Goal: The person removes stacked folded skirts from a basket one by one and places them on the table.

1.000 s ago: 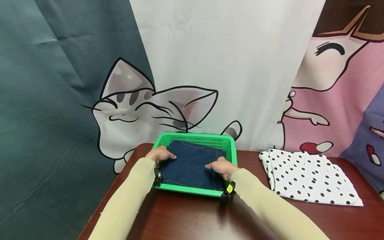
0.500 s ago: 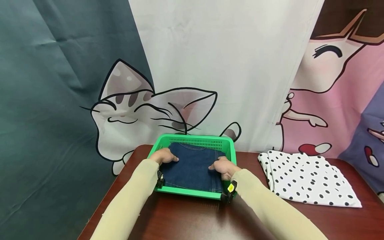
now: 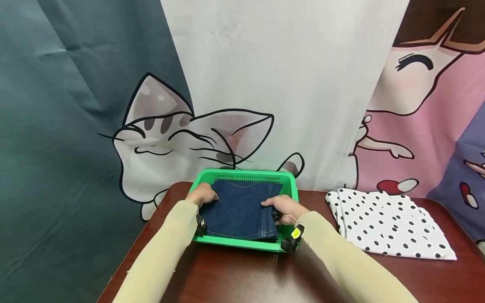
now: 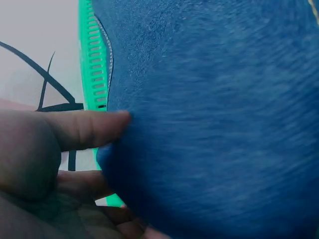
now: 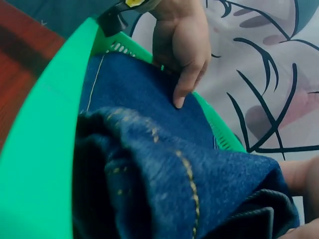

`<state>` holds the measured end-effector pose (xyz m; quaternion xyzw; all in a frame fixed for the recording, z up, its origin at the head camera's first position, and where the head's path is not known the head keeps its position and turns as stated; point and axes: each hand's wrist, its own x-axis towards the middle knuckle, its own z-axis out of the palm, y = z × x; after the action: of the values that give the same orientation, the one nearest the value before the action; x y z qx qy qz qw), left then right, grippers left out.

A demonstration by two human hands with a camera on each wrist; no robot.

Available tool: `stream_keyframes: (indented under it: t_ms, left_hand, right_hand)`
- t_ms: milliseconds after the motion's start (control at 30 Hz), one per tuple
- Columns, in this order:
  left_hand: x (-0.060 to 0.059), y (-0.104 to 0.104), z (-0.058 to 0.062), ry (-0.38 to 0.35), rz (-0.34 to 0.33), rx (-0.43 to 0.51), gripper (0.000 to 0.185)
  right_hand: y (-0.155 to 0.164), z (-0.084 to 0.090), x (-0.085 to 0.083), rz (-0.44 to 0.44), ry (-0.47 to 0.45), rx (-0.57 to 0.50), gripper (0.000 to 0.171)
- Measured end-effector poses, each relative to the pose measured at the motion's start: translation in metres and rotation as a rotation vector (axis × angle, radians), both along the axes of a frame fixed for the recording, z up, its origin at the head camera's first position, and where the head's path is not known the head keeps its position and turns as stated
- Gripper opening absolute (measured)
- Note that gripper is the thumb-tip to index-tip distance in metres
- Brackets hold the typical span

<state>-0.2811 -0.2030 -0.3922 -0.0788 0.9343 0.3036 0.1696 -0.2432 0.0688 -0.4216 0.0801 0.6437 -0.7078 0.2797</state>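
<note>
Inside the green basket (image 3: 242, 244): folded denim (image 3: 238, 210) is held by both hands, spread between them, most of it nearer the person than the two thumbs.
Left edge of the folded denim: it is pinched by the left hand (image 3: 202, 194) — thumb laid on the upper face, other fingers tucked behind the edge.
Right edge of the folded denim: it is gripped by the right hand (image 3: 286, 208), thumb above, fingers below; bunched layers and yellow stitching are shown close up.
Underside: whether the basket floor is touched cannot be told.
Brown bench (image 3: 227, 275): the green basket is carried near its far edge, just before a cartoon-printed backdrop (image 3: 295, 84).
Dotted cloth (image 3: 390, 225): it is laid flat on the brown bench — to the right of the green basket, apart from both hands.
</note>
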Motion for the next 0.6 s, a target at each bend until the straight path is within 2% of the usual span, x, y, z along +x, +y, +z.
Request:
stream_keyframes:
  t_ms: [67,100,133,233,300,333,367,467,533,600]
  left_hand:
    - [0.001,0.001,0.002,-0.014,-0.006,-0.009,0.023]
    - [0.001,0.001,0.003,-0.019,-0.010,-0.012,0.022]
    - [0.001,0.002,0.003,-0.026,-0.004,-0.009,0.024]
    - [-0.001,0.001,0.002,-0.043,0.026,0.001,0.014]
    - [-0.002,-0.002,-0.001,-0.045,0.046,0.019,0.026]
    - [-0.002,-0.004,-0.003,-0.046,0.056,0.026,0.035]
    - [-0.003,-0.006,-0.004,-0.051,0.062,0.032,0.047]
    - [-0.003,-0.009,-0.005,-0.059,0.059,0.044,0.064]
    - [-0.003,-0.008,-0.003,-0.054,0.051,0.039,0.059]
    - [-0.003,-0.005,0.001,-0.035,0.042,0.037,0.045]
  right_hand:
    - [-0.001,0.002,0.001,-0.007,0.002,-0.030,0.030]
    - [-0.001,0.003,0.002,-0.013,0.000,-0.043,0.039]
    - [-0.002,0.005,0.002,-0.019,0.000,-0.058,0.037]
    - [-0.004,0.009,0.003,-0.028,0.025,-0.074,0.056]
    - [-0.005,0.010,0.004,-0.033,0.048,-0.063,0.064]
    - [-0.006,0.010,0.004,-0.026,0.063,-0.054,0.060]
    - [-0.006,0.011,0.005,-0.019,0.076,-0.047,0.066]
    - [-0.006,0.011,0.008,-0.008,0.112,-0.008,0.072]
    - [-0.004,0.011,0.009,0.008,0.144,0.044,0.072]
    - [-0.001,0.011,0.009,0.013,0.178,0.112,0.070]
